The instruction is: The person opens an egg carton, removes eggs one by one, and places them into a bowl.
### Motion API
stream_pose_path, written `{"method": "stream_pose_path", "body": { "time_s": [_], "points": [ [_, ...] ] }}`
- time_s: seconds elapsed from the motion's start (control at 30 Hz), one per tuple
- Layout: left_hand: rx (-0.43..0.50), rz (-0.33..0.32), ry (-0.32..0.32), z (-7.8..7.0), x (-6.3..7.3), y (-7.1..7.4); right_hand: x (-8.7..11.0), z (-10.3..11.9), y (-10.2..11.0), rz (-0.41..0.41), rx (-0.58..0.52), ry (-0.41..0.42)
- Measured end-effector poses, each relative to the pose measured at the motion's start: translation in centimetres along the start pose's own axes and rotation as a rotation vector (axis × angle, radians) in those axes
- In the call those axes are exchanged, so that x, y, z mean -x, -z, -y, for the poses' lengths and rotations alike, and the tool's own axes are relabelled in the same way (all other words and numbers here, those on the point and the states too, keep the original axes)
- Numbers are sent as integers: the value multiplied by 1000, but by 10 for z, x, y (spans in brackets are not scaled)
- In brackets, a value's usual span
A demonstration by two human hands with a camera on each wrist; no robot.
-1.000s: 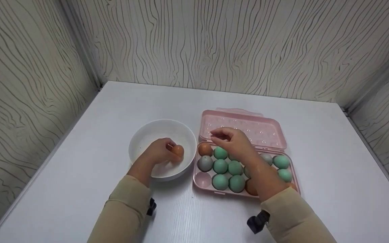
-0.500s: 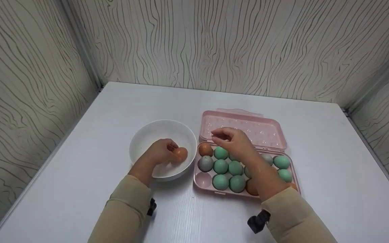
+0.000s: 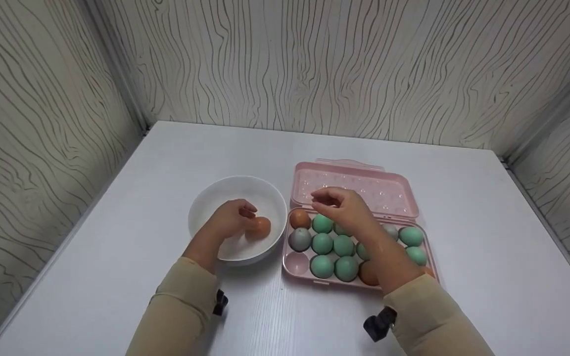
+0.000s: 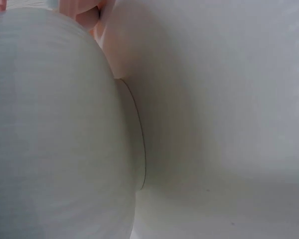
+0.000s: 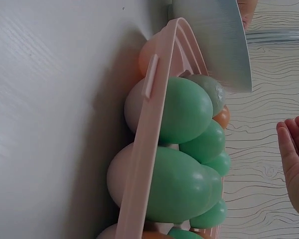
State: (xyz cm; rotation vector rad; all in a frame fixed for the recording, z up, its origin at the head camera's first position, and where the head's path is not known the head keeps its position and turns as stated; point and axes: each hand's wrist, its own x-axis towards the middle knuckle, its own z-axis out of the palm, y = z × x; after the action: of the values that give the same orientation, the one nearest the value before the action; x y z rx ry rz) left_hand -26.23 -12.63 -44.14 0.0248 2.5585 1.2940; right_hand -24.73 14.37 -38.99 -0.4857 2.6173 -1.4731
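In the head view my left hand (image 3: pixel 230 218) is inside the white bowl (image 3: pixel 206 198), its fingers lifted off a brown egg (image 3: pixel 261 228) in the bowl. The thumb lies close to the egg; contact is hard to tell. My right hand (image 3: pixel 347 210) hovers over the back of the pink egg carton (image 3: pixel 297 263), holding nothing, fingers loosely bent. Green eggs (image 3: pixel 322 244), a greyish egg (image 3: pixel 300 239) and brown ones (image 3: pixel 300 218) sit in its cups. The front-left cup holds no egg. My right forearm hides part of the carton.
Behind the eggs the carton's lid (image 3: pixel 364 190) lies open. The bowl stands just left of the carton on the white table (image 3: pixel 255 316). Patterned wall panels (image 3: pixel 314 64) rise at the back and sides. In the left wrist view the bowl's outer wall (image 4: pixel 55 124) fills the left.
The brown egg has gone from between my left fingers to resting lower in the bowl. Those fingers have loosened and drawn slightly back up. My right hand has barely moved.
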Motion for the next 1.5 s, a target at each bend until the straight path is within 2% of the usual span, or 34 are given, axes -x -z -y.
{"method": "stream_pose_path", "body": {
  "time_s": [0.3,0.63,0.87,1.1,1.23,1.5],
  "points": [
    [126,-36,24,-5,2,10,0,-7,3,2,0,-17],
    [270,-59,-30,-25,8,16,0,-15,4,2,-40,-35],
    [327,-45,-61,-39,12,12,-1,-21,5,-6,-57,-30],
    [429,-12,-116,-48,12,7,-1,-24,5,-14,-78,-22],
    [434,-1,-146,-50,13,5,-1,-26,4,-16,-93,-21],
    [427,21,-141,-48,13,1,2,-32,-8,-1,-77,-36]
  ]
}}
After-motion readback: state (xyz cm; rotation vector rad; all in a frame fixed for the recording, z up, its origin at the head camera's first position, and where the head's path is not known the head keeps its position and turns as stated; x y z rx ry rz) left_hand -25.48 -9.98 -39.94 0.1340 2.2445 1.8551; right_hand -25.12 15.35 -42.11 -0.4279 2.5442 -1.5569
